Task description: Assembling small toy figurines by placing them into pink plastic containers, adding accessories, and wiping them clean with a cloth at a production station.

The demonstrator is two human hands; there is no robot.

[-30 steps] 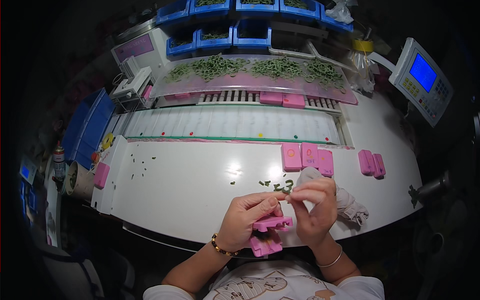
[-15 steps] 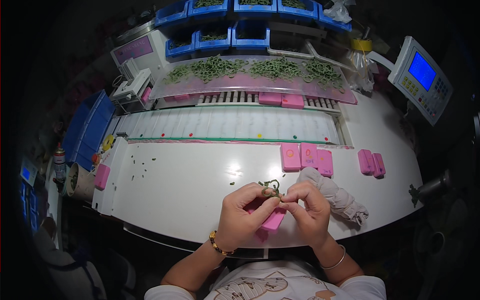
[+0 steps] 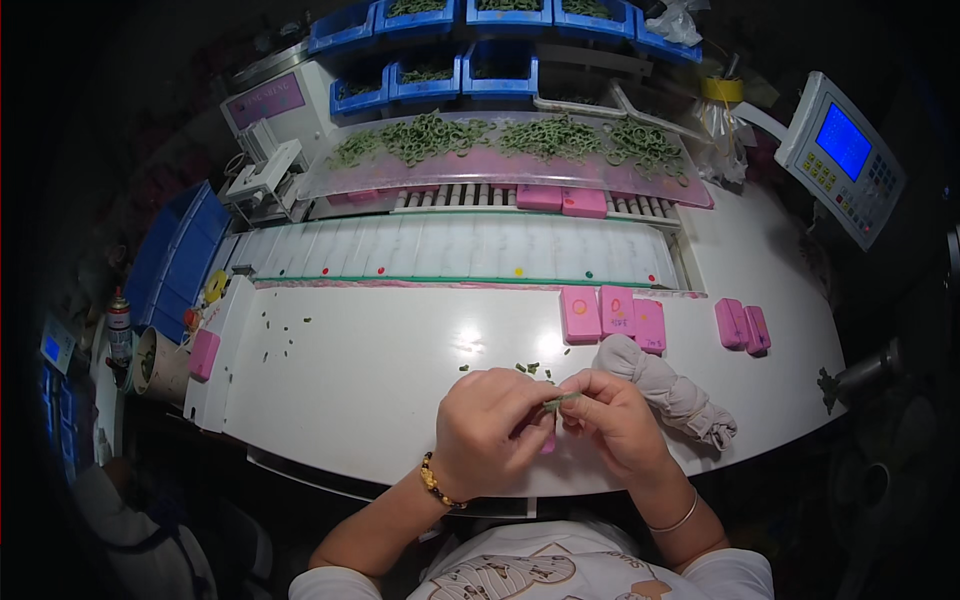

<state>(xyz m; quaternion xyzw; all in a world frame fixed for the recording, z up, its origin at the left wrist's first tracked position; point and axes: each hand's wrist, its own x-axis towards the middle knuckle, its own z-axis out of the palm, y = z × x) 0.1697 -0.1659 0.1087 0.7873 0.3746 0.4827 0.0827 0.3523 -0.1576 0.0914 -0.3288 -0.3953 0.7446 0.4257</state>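
Note:
Both hands meet near the table's front edge. My left hand (image 3: 490, 428) is closed, thumb and finger pinching a small green ring-like piece (image 3: 560, 401) of wax-like look. On its other side my right hand (image 3: 618, 420) pinches the same piece with its fingertips. Its exact shape is partly covered by the fingers. A bit of a pink block (image 3: 549, 444) shows below the left fingers; most of it is hidden, and I cannot tell whether the left palm grips it. Small green scraps (image 3: 527, 368) lie just beyond the hands.
Three pink blocks (image 3: 580, 315) stand beyond my right hand, near a rolled grey cloth (image 3: 665, 390). Two more pink blocks (image 3: 732, 325) lie farther right. A clear tray (image 3: 330, 183) of green rings spans the back, below blue bins (image 3: 500, 85). A control panel (image 3: 845, 160) stands right.
The left hand has turned over, its back now upward, covering most of the pink block. The green ring piece sits lower between the fingertips, and more scraps show on the table.

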